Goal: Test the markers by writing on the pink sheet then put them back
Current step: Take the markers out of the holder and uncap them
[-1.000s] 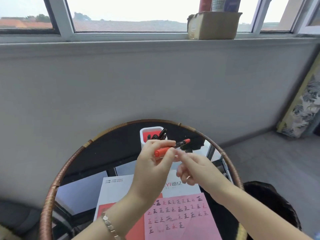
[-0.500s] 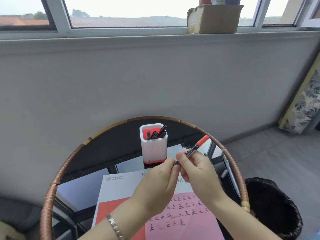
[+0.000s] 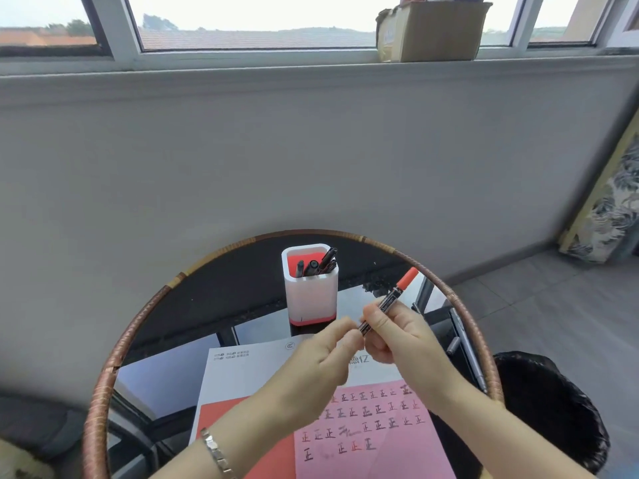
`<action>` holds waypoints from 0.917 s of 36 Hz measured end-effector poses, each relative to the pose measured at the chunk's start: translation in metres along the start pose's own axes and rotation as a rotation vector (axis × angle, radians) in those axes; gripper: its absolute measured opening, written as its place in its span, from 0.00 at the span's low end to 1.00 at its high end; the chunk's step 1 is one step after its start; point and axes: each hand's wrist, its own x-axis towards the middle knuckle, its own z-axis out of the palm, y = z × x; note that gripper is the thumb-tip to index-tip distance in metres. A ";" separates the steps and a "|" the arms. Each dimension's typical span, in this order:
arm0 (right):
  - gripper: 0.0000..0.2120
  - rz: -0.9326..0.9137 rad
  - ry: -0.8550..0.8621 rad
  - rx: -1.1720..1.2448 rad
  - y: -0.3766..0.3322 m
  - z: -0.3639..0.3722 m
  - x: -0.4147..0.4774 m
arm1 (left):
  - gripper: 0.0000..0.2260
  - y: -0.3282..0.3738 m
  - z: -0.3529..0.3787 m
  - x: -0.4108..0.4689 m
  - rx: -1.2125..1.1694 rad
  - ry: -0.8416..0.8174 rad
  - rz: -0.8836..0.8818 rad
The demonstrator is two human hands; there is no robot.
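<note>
A red-capped marker (image 3: 390,302) with a dark barrel points up and to the right, and my right hand (image 3: 404,344) grips its middle. My left hand (image 3: 321,361) is slightly blurred, with its fingertips pinched at the marker's lower end. Both hands hover above the pink sheet (image 3: 373,440), which carries rows of small written characters in black and red. Behind the hands stands a white pen holder (image 3: 310,299) with a red base, with several dark markers upright in it.
The pink sheet lies on a white and red booklet (image 3: 242,375) on a round glass table with a woven rim (image 3: 138,326). A few pens (image 3: 466,350) lie at the table's right edge. A black bin (image 3: 553,409) stands right of the table. The grey wall is close behind.
The marker has passed from my left hand's grip to my right hand and now tilts up to the right. Both hands have dropped lower, and the pen holder now shows in full.
</note>
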 end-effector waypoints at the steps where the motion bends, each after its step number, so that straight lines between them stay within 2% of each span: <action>1: 0.13 0.021 0.063 0.002 -0.001 -0.005 0.006 | 0.10 0.000 -0.001 0.001 0.020 0.037 -0.035; 3: 0.14 0.074 0.247 -0.024 -0.005 -0.021 0.023 | 0.07 -0.002 -0.005 0.002 0.054 0.107 -0.080; 5: 0.15 0.140 0.330 -0.200 -0.009 -0.043 0.041 | 0.08 -0.004 -0.010 0.001 0.086 0.172 -0.082; 9: 0.15 0.278 0.154 -0.654 -0.002 -0.074 0.056 | 0.09 -0.012 -0.014 -0.003 0.181 0.256 -0.107; 11: 0.15 0.291 0.037 -0.975 0.010 -0.074 0.053 | 0.09 -0.017 -0.014 -0.003 0.212 0.270 -0.129; 12: 0.12 0.288 -0.011 -1.100 0.017 -0.071 0.051 | 0.09 -0.020 -0.013 -0.003 0.215 0.273 -0.140; 13: 0.15 0.283 -0.047 -1.182 0.024 -0.069 0.049 | 0.08 -0.021 -0.013 -0.002 0.211 0.275 -0.149; 15: 0.28 0.276 -0.086 -1.239 0.036 -0.063 0.047 | 0.06 -0.024 -0.011 -0.003 0.207 0.279 -0.162; 16: 0.28 0.257 -0.094 -1.244 0.041 -0.060 0.047 | 0.04 -0.024 -0.010 -0.003 0.205 0.276 -0.169; 18: 0.23 0.217 -0.100 -1.265 0.047 -0.057 0.048 | 0.01 -0.026 -0.010 -0.003 0.203 0.260 -0.183; 23: 0.12 0.063 -0.057 -1.470 0.058 -0.057 0.048 | 0.01 -0.029 -0.006 0.000 0.240 0.274 -0.175; 26: 0.10 0.015 -0.018 -1.534 0.066 -0.065 0.058 | 0.02 -0.031 0.002 0.008 0.283 0.264 -0.165; 33: 0.11 0.031 0.083 -1.508 0.075 -0.079 0.070 | 0.09 -0.030 0.037 0.048 0.368 0.228 -0.166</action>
